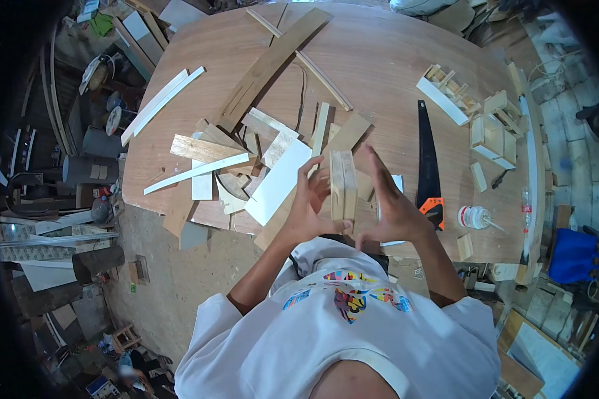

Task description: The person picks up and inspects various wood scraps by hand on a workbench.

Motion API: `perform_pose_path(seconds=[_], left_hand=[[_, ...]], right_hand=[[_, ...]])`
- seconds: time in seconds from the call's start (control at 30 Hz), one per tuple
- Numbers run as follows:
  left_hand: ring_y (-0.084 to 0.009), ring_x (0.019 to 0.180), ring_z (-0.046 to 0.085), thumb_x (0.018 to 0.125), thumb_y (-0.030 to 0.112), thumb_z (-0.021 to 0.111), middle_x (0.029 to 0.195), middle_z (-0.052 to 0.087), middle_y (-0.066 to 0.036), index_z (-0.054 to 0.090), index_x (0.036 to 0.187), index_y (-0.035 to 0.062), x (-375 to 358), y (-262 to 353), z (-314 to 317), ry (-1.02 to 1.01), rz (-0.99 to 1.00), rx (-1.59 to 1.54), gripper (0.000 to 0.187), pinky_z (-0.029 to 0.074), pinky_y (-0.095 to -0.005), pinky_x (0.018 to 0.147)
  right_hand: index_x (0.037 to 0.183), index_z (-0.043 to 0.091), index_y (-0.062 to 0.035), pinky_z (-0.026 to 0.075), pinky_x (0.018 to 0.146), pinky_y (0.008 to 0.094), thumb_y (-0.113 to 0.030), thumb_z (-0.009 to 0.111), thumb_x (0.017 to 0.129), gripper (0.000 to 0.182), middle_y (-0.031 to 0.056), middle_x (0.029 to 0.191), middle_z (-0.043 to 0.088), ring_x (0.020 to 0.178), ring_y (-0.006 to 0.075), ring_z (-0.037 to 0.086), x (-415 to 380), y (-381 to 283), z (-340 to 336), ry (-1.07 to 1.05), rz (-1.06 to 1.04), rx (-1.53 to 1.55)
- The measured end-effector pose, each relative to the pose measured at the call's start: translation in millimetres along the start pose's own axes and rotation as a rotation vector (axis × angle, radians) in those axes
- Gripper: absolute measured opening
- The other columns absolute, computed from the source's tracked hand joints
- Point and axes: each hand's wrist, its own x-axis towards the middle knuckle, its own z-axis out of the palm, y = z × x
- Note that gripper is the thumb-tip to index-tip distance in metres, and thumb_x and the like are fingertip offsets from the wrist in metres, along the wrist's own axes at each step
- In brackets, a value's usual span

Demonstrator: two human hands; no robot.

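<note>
My left hand [307, 207] grips a pale wooden block [343, 186] near the table's front edge, its thumb on the lower end and its fingers along the left side. A lengthwise line on the block looks like a seam between two pieces laid face to face. To the right of the block, my right hand [394, 207] is open, thumb and fingers spread; it appears apart from the wood. Close to that hand lies a handsaw [428, 156] with a black blade and an orange-and-black handle [432, 211].
Offcuts and a white board [283, 179] are heaped left of my hands. A long plank [273, 70] reaches toward the far edge. At the right stand a white glue bottle [474, 217], small wooden box frames [494, 139] and a small block [464, 247].
</note>
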Motion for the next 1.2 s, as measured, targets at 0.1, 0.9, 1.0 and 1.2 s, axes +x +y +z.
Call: perform_pose_path(seconds=[0.1, 0.9, 1.0, 1.2], left_hand=[[-0.0290, 0.120, 0.042, 0.046, 0.012, 0.089, 0.126, 0.040, -0.016, 0.011, 0.137, 0.0112, -3, 4, 4, 0.081, 0.227, 0.323, 0.120, 0.033, -0.0416, 0.102], [-0.0347, 0.125, 0.036, 0.046, 0.013, 0.085, 0.135, 0.039, -0.015, 0.031, 0.133, 0.0066, 14, -13, -27, -0.349, 0.090, 1.076, 0.102, 0.031, -0.0400, 0.106], [-0.0399, 0.122, 0.039, 0.047, 0.011, 0.085, 0.130, 0.040, -0.022, 0.026, 0.133, 0.0025, 15, -33, -20, -0.343, -0.096, 1.002, 0.105, 0.035, -0.0428, 0.104], [-0.0359, 0.123, 0.040, 0.046, 0.017, 0.087, 0.128, 0.040, -0.024, 0.015, 0.137, 0.0017, 15, -60, -12, -0.253, -0.245, 0.673, 0.117, 0.036, -0.0402, 0.102]], right_hand=[[0.145, -0.003, -0.0059, 0.020, 0.110, 0.0448, -0.058, 0.080, 0.044, 0.141, 0.0239, 0.148, 0.015, 0.138, 0.0329, 0.017, -1, -5, -16, 0.046, 0.104, 0.421], [0.109, 0.056, 0.0041, 0.046, 0.078, 0.0261, -0.017, 0.065, 0.084, 0.034, 0.0067, 0.094, 0.064, 0.085, 0.0088, 0.059, -21, 25, 30, 0.089, 0.688, 0.589], [0.102, 0.062, -0.0004, 0.048, 0.072, 0.0262, -0.032, 0.063, 0.085, 0.036, 0.0070, 0.089, 0.065, 0.079, 0.0117, 0.062, -34, 50, 43, 0.102, 0.835, 0.612], [0.114, 0.055, -0.0049, 0.045, 0.086, 0.0426, -0.049, 0.051, 0.087, 0.052, 0.0113, 0.106, 0.061, 0.104, 0.0219, 0.056, -65, 81, 52, 0.269, 1.167, 1.392]])
